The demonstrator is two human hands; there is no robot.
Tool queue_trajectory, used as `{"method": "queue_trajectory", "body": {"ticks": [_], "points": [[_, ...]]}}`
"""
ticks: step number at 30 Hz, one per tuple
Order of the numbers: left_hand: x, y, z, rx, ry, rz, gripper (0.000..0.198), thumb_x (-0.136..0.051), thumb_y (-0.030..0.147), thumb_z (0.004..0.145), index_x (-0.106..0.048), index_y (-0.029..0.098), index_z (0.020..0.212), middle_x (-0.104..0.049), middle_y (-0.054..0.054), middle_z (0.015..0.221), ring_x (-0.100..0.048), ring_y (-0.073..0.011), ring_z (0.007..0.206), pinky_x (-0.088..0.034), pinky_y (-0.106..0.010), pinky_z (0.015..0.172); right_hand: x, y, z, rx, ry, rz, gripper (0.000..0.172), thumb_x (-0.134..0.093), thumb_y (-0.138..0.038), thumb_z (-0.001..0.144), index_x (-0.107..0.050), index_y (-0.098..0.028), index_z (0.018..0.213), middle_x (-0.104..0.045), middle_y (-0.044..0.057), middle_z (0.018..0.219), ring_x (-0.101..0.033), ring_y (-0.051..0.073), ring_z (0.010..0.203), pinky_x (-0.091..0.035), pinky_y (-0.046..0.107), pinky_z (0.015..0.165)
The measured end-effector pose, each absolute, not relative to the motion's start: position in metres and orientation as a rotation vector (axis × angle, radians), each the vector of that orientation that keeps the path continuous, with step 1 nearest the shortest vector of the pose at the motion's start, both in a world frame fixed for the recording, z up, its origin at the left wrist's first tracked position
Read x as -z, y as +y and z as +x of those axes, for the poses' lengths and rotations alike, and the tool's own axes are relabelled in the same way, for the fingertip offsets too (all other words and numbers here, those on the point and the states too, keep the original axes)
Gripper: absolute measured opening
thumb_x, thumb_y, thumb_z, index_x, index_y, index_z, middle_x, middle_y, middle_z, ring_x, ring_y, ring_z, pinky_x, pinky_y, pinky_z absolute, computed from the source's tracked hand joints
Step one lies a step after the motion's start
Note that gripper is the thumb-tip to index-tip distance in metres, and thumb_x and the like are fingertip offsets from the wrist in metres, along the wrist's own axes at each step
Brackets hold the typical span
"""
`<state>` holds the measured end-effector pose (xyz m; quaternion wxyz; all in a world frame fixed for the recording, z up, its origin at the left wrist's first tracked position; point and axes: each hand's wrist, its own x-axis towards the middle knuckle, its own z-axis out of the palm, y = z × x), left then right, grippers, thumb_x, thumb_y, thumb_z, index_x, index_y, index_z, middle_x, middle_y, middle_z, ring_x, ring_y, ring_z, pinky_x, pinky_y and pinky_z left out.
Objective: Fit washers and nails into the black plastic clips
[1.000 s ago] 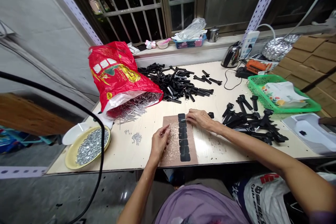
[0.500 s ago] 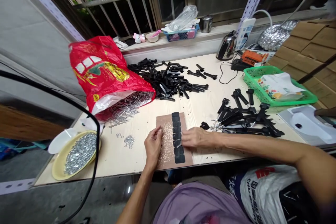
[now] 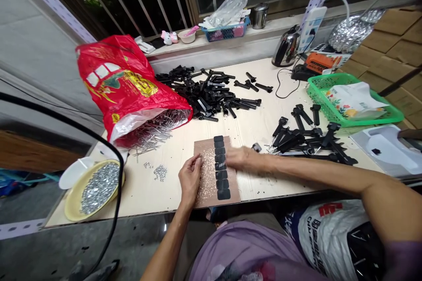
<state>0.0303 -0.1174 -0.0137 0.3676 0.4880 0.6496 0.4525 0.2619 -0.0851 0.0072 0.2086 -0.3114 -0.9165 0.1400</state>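
Note:
A brown board (image 3: 206, 184) lies at the table's front edge, its left part speckled with pale flecks. Down its right side runs a column of several black rounded rectangular pads (image 3: 223, 183). My left hand (image 3: 189, 180) rests at the board's left edge, thumb and fingers pressed together; whatever is between them is hidden. Over the board's right edge, beside the upper middle pads, is my right hand (image 3: 243, 159), its fingers bent and smeared by motion. Small shiny metal bits (image 3: 160, 173) lie loose left of my left hand.
A red bag (image 3: 121, 83) spills thin metal pins (image 3: 150, 136). Black plastic parts (image 3: 211, 92) are heaped behind the board, and black parts with metal pins (image 3: 303, 140) lie to the right. A yellow bowl (image 3: 70, 204) of shiny bits stands left; a green basket (image 3: 354, 120) sits right.
My right hand has moved a little farther up along the column of pads. My left hand stays at the board's left edge. The whole view has shifted slightly.

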Motion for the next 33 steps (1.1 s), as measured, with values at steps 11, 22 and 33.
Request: {"method": "queue_trajectory", "body": {"ticks": [11, 22, 33], "points": [[0.013, -0.116, 0.030, -1.116, 1.752, 1.427, 0.037, -0.055, 0.041, 0.080, -0.069, 0.016, 0.103, -0.072, -0.009, 0.094, -0.064, -0.0220, 0.085, -0.049, -0.033, 0.079, -0.002, -0.105, 0.260, -0.341, -2.644, -0.705, 0.025, -0.038, -0.020, 0.096, -0.059, -0.018, 0.082, -0.059, 0.001, 0.086, -0.050, 0.011, 0.080, -0.041, 0.021, 0.069], [0.018, -0.108, 0.023, -1.095, 1.737, 1.740, 0.041, -0.052, 0.046, 0.079, -0.071, 0.016, 0.099, -0.071, -0.009, 0.101, -0.064, -0.0258, 0.093, -0.044, -0.036, 0.091, -0.071, -0.158, 0.361, -0.324, -1.889, -1.437, 0.017, -0.053, -0.025, 0.089, -0.066, -0.015, 0.084, -0.065, 0.003, 0.081, -0.058, 0.012, 0.075, -0.042, 0.023, 0.070], [0.021, -0.112, 0.023, -1.183, 1.700, 1.648, 0.038, -0.049, 0.040, 0.081, -0.071, 0.013, 0.096, -0.072, -0.011, 0.096, -0.065, -0.0238, 0.088, -0.046, -0.032, 0.084, -0.037, -0.119, 0.294, -0.394, -2.098, -1.330, 0.014, -0.055, -0.015, 0.083, -0.068, -0.014, 0.087, -0.063, 0.004, 0.084, -0.058, 0.012, 0.075, -0.043, 0.023, 0.071]]}}
